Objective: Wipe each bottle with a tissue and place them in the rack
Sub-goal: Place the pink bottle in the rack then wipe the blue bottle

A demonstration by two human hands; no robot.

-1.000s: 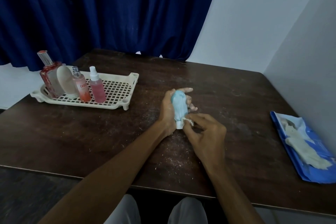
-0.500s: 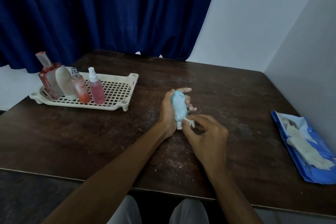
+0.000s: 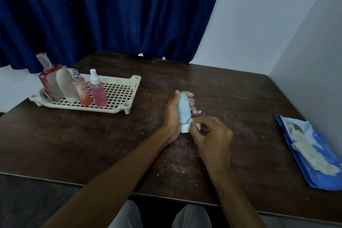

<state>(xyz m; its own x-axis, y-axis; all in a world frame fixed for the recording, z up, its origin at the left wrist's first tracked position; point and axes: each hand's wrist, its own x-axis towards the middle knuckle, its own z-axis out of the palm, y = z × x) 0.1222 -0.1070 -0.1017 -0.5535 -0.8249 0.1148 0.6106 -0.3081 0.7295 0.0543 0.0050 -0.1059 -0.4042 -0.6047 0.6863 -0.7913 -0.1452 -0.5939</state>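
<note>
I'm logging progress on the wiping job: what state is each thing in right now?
Blue bottle: gripped by left hand, white cap toward the person.
Tissue: pinched by right hand against the cap.
Rack: holds four standing bottles, left end.
Tissue pack: lying on the table, tissue showing.

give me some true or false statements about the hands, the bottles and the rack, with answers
1. The left hand grips the light blue bottle. True.
2. The right hand holds nothing. False: it pinches a tissue against the bottle's white cap.
3. The pink spray bottle stands upright in the rack. True.
4. The blue tissue pack lies inside the rack. False: it lies on the table near its right edge, by the wall.
</note>
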